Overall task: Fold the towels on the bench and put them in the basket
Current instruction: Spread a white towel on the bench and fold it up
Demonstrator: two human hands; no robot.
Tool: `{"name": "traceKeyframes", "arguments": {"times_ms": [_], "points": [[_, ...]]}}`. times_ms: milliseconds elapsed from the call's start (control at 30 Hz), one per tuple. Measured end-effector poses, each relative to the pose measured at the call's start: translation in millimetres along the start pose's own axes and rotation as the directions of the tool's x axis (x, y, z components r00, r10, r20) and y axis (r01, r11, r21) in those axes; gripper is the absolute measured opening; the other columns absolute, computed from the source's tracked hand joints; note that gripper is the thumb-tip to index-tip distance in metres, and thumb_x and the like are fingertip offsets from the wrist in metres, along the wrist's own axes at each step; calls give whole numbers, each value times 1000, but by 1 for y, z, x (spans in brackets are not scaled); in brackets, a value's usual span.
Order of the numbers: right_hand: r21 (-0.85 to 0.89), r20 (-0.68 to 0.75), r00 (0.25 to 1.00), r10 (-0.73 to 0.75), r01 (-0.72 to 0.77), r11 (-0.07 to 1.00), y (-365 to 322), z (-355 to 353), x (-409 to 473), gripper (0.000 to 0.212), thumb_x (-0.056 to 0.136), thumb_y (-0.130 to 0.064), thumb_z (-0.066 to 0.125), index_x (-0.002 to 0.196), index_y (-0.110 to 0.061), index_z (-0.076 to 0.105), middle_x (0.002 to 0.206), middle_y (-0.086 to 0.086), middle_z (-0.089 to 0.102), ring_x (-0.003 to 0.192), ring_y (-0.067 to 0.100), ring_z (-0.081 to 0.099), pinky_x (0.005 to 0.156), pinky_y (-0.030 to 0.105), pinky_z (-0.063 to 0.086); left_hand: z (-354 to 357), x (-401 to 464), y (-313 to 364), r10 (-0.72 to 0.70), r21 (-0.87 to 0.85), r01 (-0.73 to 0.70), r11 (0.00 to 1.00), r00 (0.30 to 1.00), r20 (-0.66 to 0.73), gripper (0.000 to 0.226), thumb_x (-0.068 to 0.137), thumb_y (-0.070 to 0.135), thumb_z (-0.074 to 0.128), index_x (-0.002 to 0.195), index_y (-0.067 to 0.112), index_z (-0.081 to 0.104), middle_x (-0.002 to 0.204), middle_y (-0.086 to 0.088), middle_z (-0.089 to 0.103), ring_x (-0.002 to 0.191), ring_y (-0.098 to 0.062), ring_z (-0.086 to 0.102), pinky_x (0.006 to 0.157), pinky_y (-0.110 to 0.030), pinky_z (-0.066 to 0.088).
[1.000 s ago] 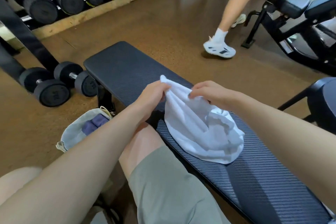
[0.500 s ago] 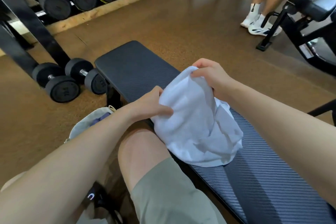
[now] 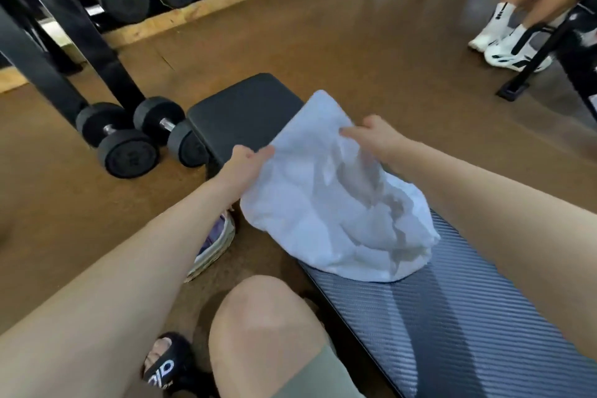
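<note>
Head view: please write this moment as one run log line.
left hand grips towel edge | right hand grips top edge | towel unfolded, low end on bench

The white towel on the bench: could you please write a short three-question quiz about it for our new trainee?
1. True or false: the white towel is already neatly folded.
2. Which hands grip the towel? A) only the left hand B) only the right hand C) both
3. Fill in: the towel's lower end rests on the ____, while the basket sits on the floor beside it.

Key:
1. False; it is crumpled and partly lifted.
2. C; each hand pinches an upper edge.
3. Bench.
</note>
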State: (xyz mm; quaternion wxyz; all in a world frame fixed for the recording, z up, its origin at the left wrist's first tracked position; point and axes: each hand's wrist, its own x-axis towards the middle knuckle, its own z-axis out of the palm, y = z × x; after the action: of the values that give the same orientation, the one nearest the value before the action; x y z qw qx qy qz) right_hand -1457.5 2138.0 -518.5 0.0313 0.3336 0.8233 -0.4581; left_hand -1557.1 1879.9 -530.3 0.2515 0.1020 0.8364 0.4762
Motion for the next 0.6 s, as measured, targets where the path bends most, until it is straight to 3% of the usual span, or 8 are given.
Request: {"name": "traceKeyframes", "arguments": {"times_ms": [33,100,233,333,400,467,533,600], "points": [[-160,88,995,41,-26,987,10,7,6,66,74,-61,68,114,-11,54,104,3,59,94,28,63,67,32,46,0,4,-11,-74,80,71,994,997,32,64,77,65,71,91,10,42,74,-4,43,61,-18,44,51,-36,41],[-411,88,996,19,19,912,31,19,9,50,77,-57,67,98,-14,50,91,3,56,84,29,59,59,33,40,-1,4,-28,-134,255,122,959,991,27,53,79,49,73,84,13,34,68,3,34,53,-12,32,45,-27,27],[-573,-43,996,-72,34,819,52,20,-4,36,91,-44,61,106,-16,45,100,3,46,96,30,48,71,39,41,-6,-3,-42,-193,317,172,933,981,35,40,77,30,69,73,18,30,69,1,29,57,-14,28,56,-31,23],[-543,-33,999,-28,6,840,61,14,-12,24,95,-32,55,101,-11,44,94,8,53,81,29,53,59,36,38,-6,-15,-48,-252,368,208,907,965,76,26,86,21,63,77,13,40,75,-2,39,62,-17,36,53,-28,28],[-455,-48,999,-17,-6,891,63,8,-15,19,95,-23,53,102,-6,50,97,10,57,85,32,57,59,35,37,-7,-21,-45,-126,211,119,970,992,19,17,88,15,64,81,8,50,71,-8,49,58,-20,47,45,-27,38],[-317,-156,986,-51,-1,948,59,0,-19,20,96,-22,53,108,-6,54,103,12,61,91,32,58,62,36,37,-9,-14,-39,-75,-15,73,997,989,-126,18,91,17,64,89,0,59,70,-12,59,59,-25,56,46,-28,47],[-226,-211,977,-17,-32,974,51,-9,-25,39,98,-31,56,130,-9,48,122,17,57,103,34,56,73,35,39,-11,-6,-29,-181,-242,122,963,953,-241,28,93,25,62,106,0,58,81,-11,62,66,-23,59,51,-30,52],[-325,-134,987,87,-126,937,49,-15,-36,75,94,-43,64,152,-14,26,142,20,41,124,39,48,92,42,45,-6,-5,-25,-319,-241,256,936,907,-276,40,93,34,57,118,7,42,110,-12,59,90,-28,62,71,-38,54]]}}
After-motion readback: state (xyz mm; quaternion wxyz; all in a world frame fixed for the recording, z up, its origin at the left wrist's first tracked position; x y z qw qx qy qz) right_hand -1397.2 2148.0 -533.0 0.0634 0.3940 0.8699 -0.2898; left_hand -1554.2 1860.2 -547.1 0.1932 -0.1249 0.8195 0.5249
